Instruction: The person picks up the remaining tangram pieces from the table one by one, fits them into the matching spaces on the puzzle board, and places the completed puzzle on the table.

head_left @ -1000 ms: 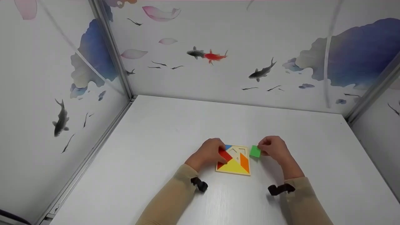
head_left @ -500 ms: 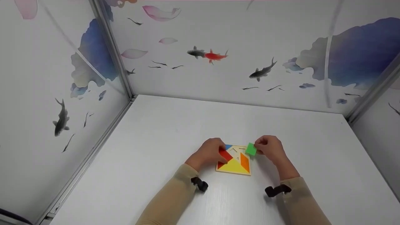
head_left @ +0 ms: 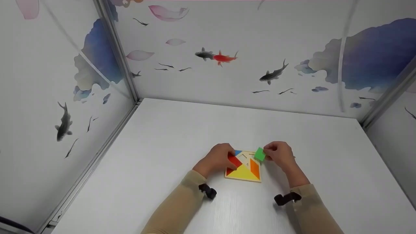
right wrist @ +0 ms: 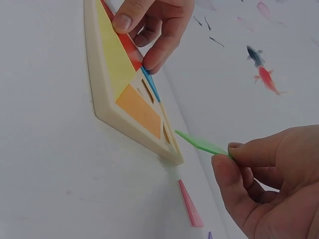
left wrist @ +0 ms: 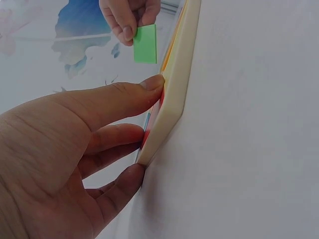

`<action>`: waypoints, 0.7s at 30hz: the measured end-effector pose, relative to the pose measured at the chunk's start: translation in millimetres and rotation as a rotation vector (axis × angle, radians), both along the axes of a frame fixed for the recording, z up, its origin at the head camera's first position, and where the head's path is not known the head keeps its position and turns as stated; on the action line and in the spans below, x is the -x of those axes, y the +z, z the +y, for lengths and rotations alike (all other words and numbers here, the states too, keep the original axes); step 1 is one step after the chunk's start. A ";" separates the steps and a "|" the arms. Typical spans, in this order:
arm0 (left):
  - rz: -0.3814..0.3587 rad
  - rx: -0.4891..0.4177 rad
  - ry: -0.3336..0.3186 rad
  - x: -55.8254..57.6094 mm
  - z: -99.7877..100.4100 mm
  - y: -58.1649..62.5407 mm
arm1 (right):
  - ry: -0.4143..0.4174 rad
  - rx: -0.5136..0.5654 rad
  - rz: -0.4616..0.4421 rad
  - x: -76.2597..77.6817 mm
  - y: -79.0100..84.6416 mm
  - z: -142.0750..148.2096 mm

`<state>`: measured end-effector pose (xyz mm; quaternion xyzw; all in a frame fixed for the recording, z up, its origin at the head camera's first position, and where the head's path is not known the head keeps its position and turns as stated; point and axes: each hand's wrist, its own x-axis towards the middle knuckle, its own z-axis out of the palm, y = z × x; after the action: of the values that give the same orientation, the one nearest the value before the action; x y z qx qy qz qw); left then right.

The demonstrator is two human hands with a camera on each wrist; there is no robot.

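My left hand (head_left: 214,159) holds the wooden tangram board (head_left: 243,180) at its left side, thumb on top and the other fingers near the far-left edge. Red pieces (head_left: 235,161), a large yellow triangle (head_left: 243,174), an orange parallelogram (head_left: 255,169) and a blue piece (head_left: 238,152) lie in the board. Bare recesses show toward its far-right part. My right hand (head_left: 281,156) pinches a green square (head_left: 260,154) by one edge between thumb and forefinger. In the right wrist view the green square (right wrist: 202,143) hangs tilted just beside the board's far-right corner.
On the white table (head_left: 182,136), a pink piece (right wrist: 191,205) lies past the board in the right wrist view. The tip of a purple piece (right wrist: 210,235) shows at that view's lower edge. Printed walls (head_left: 227,81) border the table at the back and sides.
My right hand has moved left with the green square, from beside the board to over its far-right corner. My left hand and the board have stayed put.
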<state>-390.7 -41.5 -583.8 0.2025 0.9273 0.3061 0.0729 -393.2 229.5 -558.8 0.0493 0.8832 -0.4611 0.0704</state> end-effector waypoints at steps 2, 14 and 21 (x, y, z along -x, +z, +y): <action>-0.002 -0.005 0.003 0.1 -0.4 -0.6 | 0.007 0.004 0.008 -0.2 -0.8 -0.8; 0.002 0.025 -0.001 0.3 1.3 -0.8 | 0.001 0.008 -0.011 -1.4 -2.0 -6.6; -0.001 0.023 0.001 1.7 1.7 -2.1 | -0.002 0.023 -0.029 -1.0 -2.8 -8.9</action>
<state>-392.4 -39.8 -585.9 0.2009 0.9309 0.2957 0.0753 -392.2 220.6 -561.6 0.0559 0.8767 -0.4704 0.0832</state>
